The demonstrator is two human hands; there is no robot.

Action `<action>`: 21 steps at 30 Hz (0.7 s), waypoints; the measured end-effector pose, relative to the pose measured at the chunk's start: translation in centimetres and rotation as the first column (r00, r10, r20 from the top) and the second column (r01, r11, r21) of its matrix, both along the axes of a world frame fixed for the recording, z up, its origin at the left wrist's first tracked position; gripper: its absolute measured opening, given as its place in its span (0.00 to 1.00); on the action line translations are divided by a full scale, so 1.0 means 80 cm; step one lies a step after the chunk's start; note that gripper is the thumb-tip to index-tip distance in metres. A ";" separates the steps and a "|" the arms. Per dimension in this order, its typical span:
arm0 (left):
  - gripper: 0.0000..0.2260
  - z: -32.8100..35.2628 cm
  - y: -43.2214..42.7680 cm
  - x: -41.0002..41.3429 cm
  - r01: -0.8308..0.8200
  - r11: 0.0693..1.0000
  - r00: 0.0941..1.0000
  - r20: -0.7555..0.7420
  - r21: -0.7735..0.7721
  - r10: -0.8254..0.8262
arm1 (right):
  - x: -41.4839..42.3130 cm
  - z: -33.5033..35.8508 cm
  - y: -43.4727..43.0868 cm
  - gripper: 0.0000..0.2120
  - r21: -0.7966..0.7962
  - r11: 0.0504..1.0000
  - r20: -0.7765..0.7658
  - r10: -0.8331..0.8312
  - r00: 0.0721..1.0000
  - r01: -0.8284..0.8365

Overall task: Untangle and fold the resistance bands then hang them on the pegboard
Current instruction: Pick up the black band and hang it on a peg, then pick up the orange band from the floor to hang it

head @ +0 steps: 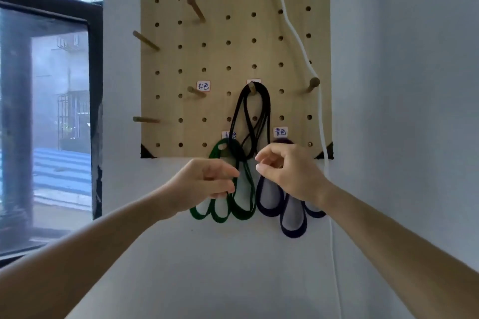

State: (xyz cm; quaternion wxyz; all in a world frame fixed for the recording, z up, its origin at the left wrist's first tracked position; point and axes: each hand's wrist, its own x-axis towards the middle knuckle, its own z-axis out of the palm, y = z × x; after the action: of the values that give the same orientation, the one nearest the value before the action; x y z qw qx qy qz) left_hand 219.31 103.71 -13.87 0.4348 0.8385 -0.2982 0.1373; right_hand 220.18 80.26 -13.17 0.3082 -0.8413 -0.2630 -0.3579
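A light wooden pegboard [181,101] full of round holes hangs on a white wall [388,85], with several wooden pegs sticking out of it. Small handwritten labels [203,85] sit beside some of the pegs.

A thin black band [267,103] hangs in long loops from a peg [252,87] near the middle of the board. Its lower end reaches just past the board's bottom edge. Lower left of it, a green band [220,219] hangs folded, its loops falling below the board against the wall. Lower right, a purple band [293,230] hangs the same way, also in loops.

Two bare arms reach up from below. The left hand [204,184] is in front of the green band with its fingers curled. A strand runs right by its fingertips, but it is unclear whether it grips that strand. The right hand [293,173] is in front of the top of the purple band, fingers loosely curled, thumb and forefinger slightly apart, holding nothing that can be seen. The two hands are near each other but not touching.

A white cord [290,26] trails down the right side of the board. A dark-framed window [51,111] is on the left.
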 end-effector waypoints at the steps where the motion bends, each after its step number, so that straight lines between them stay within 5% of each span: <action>1: 0.09 -0.019 0.007 -0.006 -0.001 1.000 1.000 -0.008 0.017 0.001 | -0.008 -0.018 0.004 0.05 0.019 1.000 -0.017 0.024 1.000 -0.024; 6: 0.09 -0.118 0.039 -0.024 -0.061 0.998 0.997 -0.048 0.024 0.062 | -0.038 -0.117 0.026 0.05 0.111 0.992 -0.123 0.074 0.990 -0.060; 10: 0.09 -0.214 0.061 -0.030 -0.092 0.990 0.988 -0.114 0.109 0.104 | -0.037 -0.219 0.042 0.03 0.036 0.999 -0.317 0.043 0.948 -0.033; 21: 0.07 -0.528 0.114 -0.055 -0.234 0.960 0.764 -0.582 0.154 0.279 | -0.007 -0.492 0.089 0.07 -0.255 0.941 -0.810 -0.084 0.580 -0.221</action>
State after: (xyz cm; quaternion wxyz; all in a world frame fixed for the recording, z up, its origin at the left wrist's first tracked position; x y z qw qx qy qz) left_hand 214.91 112.86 -56.07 0.4531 0.8866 -0.0329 -0.0868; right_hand 219.64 87.38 -52.53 0.2630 -0.9389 -0.1815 0.1277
